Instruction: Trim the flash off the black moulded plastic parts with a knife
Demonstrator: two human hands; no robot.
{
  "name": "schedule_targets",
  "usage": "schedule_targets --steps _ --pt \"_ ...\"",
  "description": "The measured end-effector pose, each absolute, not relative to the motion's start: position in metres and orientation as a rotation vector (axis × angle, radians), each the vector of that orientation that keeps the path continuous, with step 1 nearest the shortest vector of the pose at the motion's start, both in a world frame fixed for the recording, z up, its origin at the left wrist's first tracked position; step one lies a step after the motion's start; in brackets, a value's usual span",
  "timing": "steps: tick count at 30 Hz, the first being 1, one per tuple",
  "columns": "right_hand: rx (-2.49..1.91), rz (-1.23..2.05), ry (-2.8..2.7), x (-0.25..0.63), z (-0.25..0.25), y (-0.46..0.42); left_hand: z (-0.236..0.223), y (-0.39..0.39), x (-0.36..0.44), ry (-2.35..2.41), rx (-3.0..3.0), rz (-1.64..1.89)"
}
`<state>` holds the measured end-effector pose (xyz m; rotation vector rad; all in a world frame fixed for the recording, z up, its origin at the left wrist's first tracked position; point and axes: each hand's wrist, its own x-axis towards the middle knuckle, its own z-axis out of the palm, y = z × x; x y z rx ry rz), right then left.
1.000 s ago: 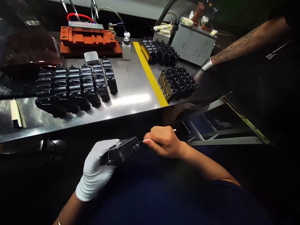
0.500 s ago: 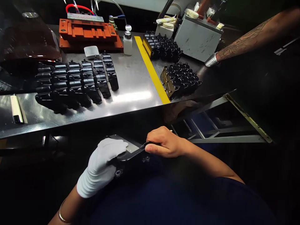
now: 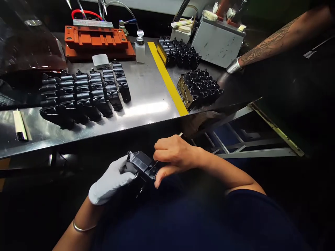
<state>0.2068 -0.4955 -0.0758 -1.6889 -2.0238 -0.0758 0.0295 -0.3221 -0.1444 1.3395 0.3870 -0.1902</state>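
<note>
My left hand (image 3: 112, 181), in a white glove, is closed around a black moulded plastic part (image 3: 142, 164) in front of my body, below the bench edge. The part is tilted, one face turned up. My right hand (image 3: 172, 155) is bare and grips a thin tool (image 3: 180, 134); its pale end sticks out behind the knuckles. A slim dark tip shows between the fingers and the part's right end, and the rest is hidden in the fist. My right thumb reaches down beside that same end; whether it touches cannot be told.
Rows of black parts (image 3: 75, 90) stand on the metal bench (image 3: 146, 80). Past a yellow strip (image 3: 167, 78) are two more groups of black parts (image 3: 201, 87). Behind are an orange fixture (image 3: 96, 40), a pump bottle (image 3: 140, 50) and a grey box (image 3: 218, 42). Another person's arm (image 3: 274, 43) reaches in from the right.
My left hand has turned the black part over and back, so another face shows now. My right hand has shifted slightly left, its thumb now lowered away from the fingers.
</note>
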Motion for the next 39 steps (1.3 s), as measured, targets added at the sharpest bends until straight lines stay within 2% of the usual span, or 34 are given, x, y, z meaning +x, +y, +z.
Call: schedule_targets --steps 17,23,27,30,34,37,39 --pt "-1.656 -0.27 -1.849 0.204 -0.085 -0.491 -0.141 -0.329 0.045 0.3 1.397 -0.061" --pt "-1.702 -0.01 -1.834 0.203 -0.087 -0.496 -0.144 -0.33 0.043 0.28 1.34 -0.096" --pt "-1.582 0.341 -1.794 0.209 -0.092 -0.503 -0.143 -0.329 0.041 0.305 1.304 -0.163" --pt "-1.467 0.534 -1.543 0.212 -0.09 -0.506 -0.135 -0.325 0.042 0.345 1.331 -0.201" --pt "-1.667 0.78 -1.285 0.204 -0.085 -0.504 -0.119 -0.321 0.047 0.427 1.486 -0.226" --pt "-1.779 0.9 -1.174 0.196 -0.093 -0.5 -0.117 -0.324 0.049 0.51 1.628 -0.03" --pt "-1.796 0.808 -0.977 0.193 -0.104 -0.498 -0.123 -0.327 0.047 0.703 1.651 0.358"
